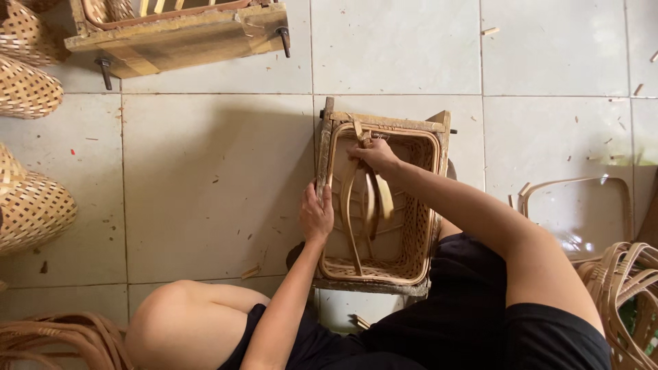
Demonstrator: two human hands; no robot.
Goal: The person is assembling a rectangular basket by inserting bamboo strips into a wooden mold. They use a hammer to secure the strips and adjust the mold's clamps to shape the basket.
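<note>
Woven rectangular basket [411,264] seated in wooden frame mould [324,147], centre of frame, body and rim apparently complete. Left hand [316,216] clamped on left rim; right hand [375,154] pinching bent cane handle strips [353,205] at far rim. Handle attachment judged unfinished: strips loose inside basket.
</note>
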